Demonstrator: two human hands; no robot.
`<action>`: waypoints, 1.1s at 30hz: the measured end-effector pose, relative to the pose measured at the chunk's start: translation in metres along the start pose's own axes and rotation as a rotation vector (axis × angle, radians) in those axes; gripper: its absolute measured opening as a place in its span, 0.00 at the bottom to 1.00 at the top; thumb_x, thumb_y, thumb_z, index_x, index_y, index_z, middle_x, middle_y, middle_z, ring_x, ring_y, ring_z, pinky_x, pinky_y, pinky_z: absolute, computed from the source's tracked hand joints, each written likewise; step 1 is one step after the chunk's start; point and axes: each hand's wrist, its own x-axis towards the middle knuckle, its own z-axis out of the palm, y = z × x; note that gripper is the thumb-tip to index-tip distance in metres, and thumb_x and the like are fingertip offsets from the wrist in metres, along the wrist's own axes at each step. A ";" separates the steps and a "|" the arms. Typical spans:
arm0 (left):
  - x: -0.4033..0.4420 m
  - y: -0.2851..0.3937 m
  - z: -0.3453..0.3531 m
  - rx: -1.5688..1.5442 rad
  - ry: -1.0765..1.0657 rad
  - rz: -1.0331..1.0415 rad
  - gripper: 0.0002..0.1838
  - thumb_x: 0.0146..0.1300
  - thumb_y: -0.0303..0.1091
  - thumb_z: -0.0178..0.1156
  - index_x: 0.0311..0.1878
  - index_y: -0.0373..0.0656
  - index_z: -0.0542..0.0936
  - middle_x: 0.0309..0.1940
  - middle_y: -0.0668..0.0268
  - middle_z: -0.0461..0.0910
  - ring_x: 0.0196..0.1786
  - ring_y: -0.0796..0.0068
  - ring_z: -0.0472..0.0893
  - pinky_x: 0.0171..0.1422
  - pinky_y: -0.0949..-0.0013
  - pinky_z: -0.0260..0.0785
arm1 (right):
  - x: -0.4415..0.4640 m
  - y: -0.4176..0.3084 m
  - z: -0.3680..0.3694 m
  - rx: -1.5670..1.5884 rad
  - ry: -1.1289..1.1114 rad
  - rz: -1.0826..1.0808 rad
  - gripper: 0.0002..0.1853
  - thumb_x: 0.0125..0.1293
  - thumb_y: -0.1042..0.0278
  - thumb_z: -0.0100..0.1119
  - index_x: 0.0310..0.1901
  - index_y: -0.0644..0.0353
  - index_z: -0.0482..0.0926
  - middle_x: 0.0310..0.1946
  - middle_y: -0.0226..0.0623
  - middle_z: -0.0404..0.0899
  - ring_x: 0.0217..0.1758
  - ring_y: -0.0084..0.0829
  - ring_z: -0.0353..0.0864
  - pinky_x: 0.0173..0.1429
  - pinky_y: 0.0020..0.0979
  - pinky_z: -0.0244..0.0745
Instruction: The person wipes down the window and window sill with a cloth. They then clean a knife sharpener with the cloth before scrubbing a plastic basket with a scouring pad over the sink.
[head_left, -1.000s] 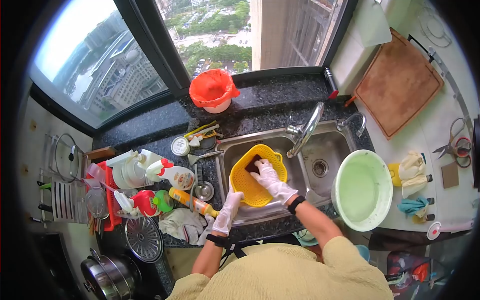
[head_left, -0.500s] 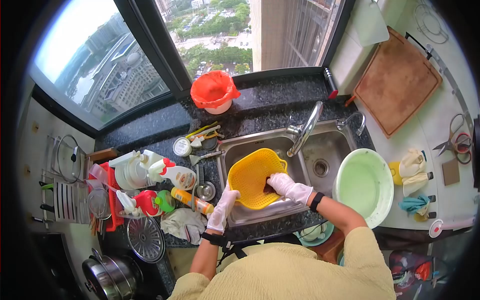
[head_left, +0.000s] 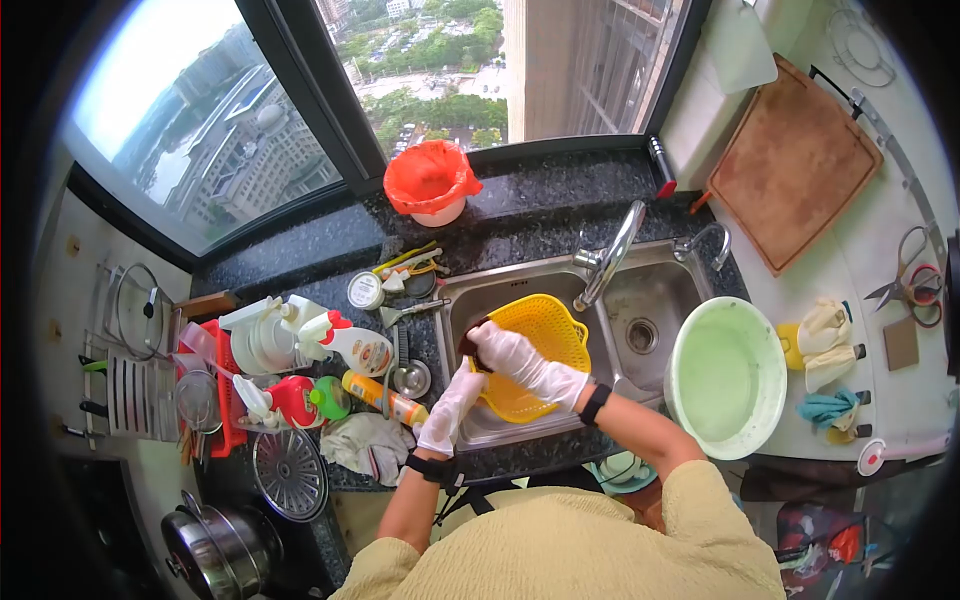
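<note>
A yellow perforated plastic colander (head_left: 557, 345) is tilted over the left bowl of the steel sink (head_left: 462, 290). My left hand (head_left: 452, 408), in a thin whitish glove, closes on its near-left rim. My right hand (head_left: 518, 362), gloved the same way, reaches across the colander to its left edge. The fingers there are closed on a dark reddish-brown pad (head_left: 467, 345), which presses against the rim; it looks like a scrubbing pad, mostly hidden by the hand. The chrome faucet (head_left: 620, 250) stands behind the colander.
A pale green basin (head_left: 728, 365) sits right of the sink. Spray bottles (head_left: 360, 352), a dish rack (head_left: 228, 400) and a rag (head_left: 365, 448) crowd the left counter. A red-lined bin (head_left: 435, 185) stands by the window. A cutting board (head_left: 790, 165) leans at right.
My right hand has moved left with the dark pad, from the colander's right inner side to its left rim. The colander has shifted slightly right, while my left hand keeps its hold.
</note>
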 end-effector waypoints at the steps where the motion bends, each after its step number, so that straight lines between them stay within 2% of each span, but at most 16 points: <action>1: 0.004 -0.002 0.002 0.022 0.008 -0.017 0.37 0.51 0.22 0.48 0.69 0.46 0.62 0.51 0.60 0.75 0.50 0.65 0.78 0.45 0.64 0.77 | 0.002 -0.005 0.001 -0.018 -0.022 -0.001 0.10 0.57 0.77 0.56 0.41 0.55 0.73 0.29 0.40 0.73 0.26 0.42 0.77 0.27 0.38 0.75; 4: -0.013 0.005 0.006 0.035 0.029 0.183 0.39 0.50 0.20 0.47 0.71 0.46 0.60 0.52 0.61 0.75 0.51 0.66 0.77 0.47 0.67 0.75 | 0.012 -0.005 -0.003 0.023 -0.008 0.075 0.10 0.57 0.78 0.56 0.41 0.56 0.74 0.31 0.39 0.75 0.29 0.42 0.79 0.29 0.36 0.77; 5: -0.021 0.011 0.004 0.007 -0.003 0.079 0.41 0.51 0.20 0.46 0.74 0.42 0.54 0.54 0.61 0.74 0.53 0.70 0.73 0.57 0.78 0.64 | 0.014 -0.004 -0.009 0.125 0.092 0.134 0.10 0.57 0.78 0.57 0.41 0.57 0.75 0.32 0.39 0.76 0.32 0.43 0.80 0.33 0.36 0.78; 7: -0.020 0.009 0.002 0.007 0.053 0.119 0.40 0.52 0.21 0.46 0.74 0.41 0.54 0.54 0.61 0.74 0.55 0.69 0.72 0.58 0.77 0.64 | 0.015 0.011 -0.012 0.115 0.208 0.224 0.08 0.57 0.78 0.57 0.40 0.58 0.75 0.32 0.39 0.76 0.34 0.43 0.80 0.35 0.35 0.78; 9: -0.023 0.006 0.005 -0.003 0.097 0.178 0.39 0.54 0.22 0.46 0.73 0.40 0.55 0.55 0.59 0.74 0.55 0.66 0.73 0.59 0.75 0.64 | 0.015 0.010 -0.011 0.121 0.189 0.196 0.08 0.56 0.78 0.58 0.39 0.59 0.76 0.30 0.39 0.76 0.34 0.42 0.80 0.35 0.35 0.78; 12: -0.034 0.010 0.003 0.156 0.038 0.369 0.37 0.54 0.21 0.45 0.72 0.43 0.58 0.56 0.58 0.73 0.51 0.68 0.75 0.50 0.72 0.71 | 0.013 -0.017 -0.006 0.079 0.038 0.027 0.08 0.54 0.77 0.59 0.38 0.58 0.76 0.29 0.38 0.75 0.33 0.40 0.80 0.34 0.35 0.77; 13: -0.015 0.010 -0.002 0.195 0.050 0.068 0.35 0.54 0.22 0.46 0.71 0.40 0.60 0.54 0.58 0.73 0.51 0.68 0.74 0.50 0.72 0.70 | 0.011 -0.025 -0.002 0.069 -0.004 -0.030 0.09 0.54 0.77 0.59 0.37 0.58 0.76 0.29 0.37 0.74 0.32 0.40 0.80 0.33 0.35 0.77; 16: -0.032 0.011 -0.003 0.256 0.141 0.278 0.36 0.57 0.25 0.46 0.72 0.38 0.56 0.53 0.53 0.75 0.51 0.64 0.75 0.51 0.72 0.69 | 0.010 -0.016 -0.008 0.040 -0.089 -0.143 0.09 0.53 0.77 0.59 0.37 0.57 0.75 0.28 0.36 0.73 0.29 0.38 0.79 0.30 0.35 0.76; 17: -0.007 -0.037 -0.023 0.225 0.015 0.251 0.39 0.56 0.24 0.45 0.75 0.40 0.51 0.54 0.53 0.75 0.48 0.65 0.76 0.50 0.73 0.69 | 0.015 -0.008 -0.008 -0.027 -0.084 -0.141 0.09 0.54 0.77 0.58 0.38 0.57 0.75 0.28 0.37 0.73 0.29 0.38 0.79 0.30 0.34 0.76; 22: -0.032 0.007 0.003 0.161 0.187 0.082 0.46 0.54 0.23 0.46 0.77 0.47 0.42 0.56 0.48 0.75 0.54 0.57 0.77 0.58 0.72 0.67 | 0.003 0.062 -0.003 -0.004 0.262 0.586 0.03 0.53 0.73 0.59 0.31 0.60 0.76 0.31 0.43 0.79 0.35 0.44 0.81 0.42 0.41 0.77; 25: -0.028 -0.010 0.001 0.286 0.234 0.177 0.46 0.53 0.24 0.48 0.77 0.50 0.43 0.55 0.45 0.76 0.55 0.55 0.78 0.56 0.69 0.69 | -0.012 0.066 -0.012 -0.031 0.179 0.951 0.06 0.52 0.71 0.61 0.31 0.61 0.77 0.29 0.41 0.81 0.34 0.41 0.82 0.41 0.37 0.77; 26: -0.024 -0.015 0.003 0.299 0.236 0.174 0.46 0.54 0.24 0.48 0.77 0.50 0.43 0.55 0.45 0.76 0.55 0.55 0.78 0.55 0.68 0.69 | -0.012 0.064 -0.010 -0.023 0.192 0.928 0.06 0.52 0.70 0.62 0.31 0.61 0.78 0.28 0.41 0.81 0.33 0.40 0.82 0.41 0.36 0.77; 28: -0.019 -0.019 0.009 0.330 0.233 0.169 0.46 0.55 0.25 0.48 0.77 0.49 0.43 0.53 0.45 0.77 0.53 0.55 0.79 0.54 0.67 0.70 | -0.006 0.055 0.000 0.004 0.367 0.550 0.05 0.54 0.74 0.59 0.34 0.62 0.78 0.34 0.41 0.81 0.37 0.39 0.82 0.43 0.37 0.77; 31: -0.017 -0.012 0.006 0.316 0.223 0.165 0.42 0.54 0.25 0.48 0.75 0.46 0.50 0.51 0.45 0.78 0.51 0.55 0.80 0.52 0.67 0.71 | 0.011 -0.005 -0.002 0.398 0.069 0.299 0.09 0.55 0.78 0.57 0.38 0.60 0.79 0.37 0.41 0.79 0.39 0.42 0.81 0.45 0.36 0.78; 32: -0.019 -0.003 0.004 0.360 0.238 0.139 0.41 0.54 0.24 0.48 0.75 0.45 0.52 0.50 0.46 0.78 0.50 0.55 0.80 0.51 0.67 0.71 | 0.011 -0.016 -0.006 0.347 -0.035 0.215 0.10 0.54 0.79 0.57 0.39 0.60 0.79 0.37 0.41 0.79 0.39 0.43 0.81 0.44 0.35 0.78; 33: -0.020 -0.007 -0.001 0.199 0.175 0.226 0.37 0.53 0.23 0.49 0.71 0.44 0.59 0.51 0.51 0.78 0.48 0.59 0.80 0.50 0.69 0.72 | 0.010 -0.028 -0.010 0.302 -0.133 0.126 0.11 0.54 0.79 0.57 0.40 0.59 0.78 0.36 0.41 0.78 0.39 0.44 0.80 0.44 0.34 0.78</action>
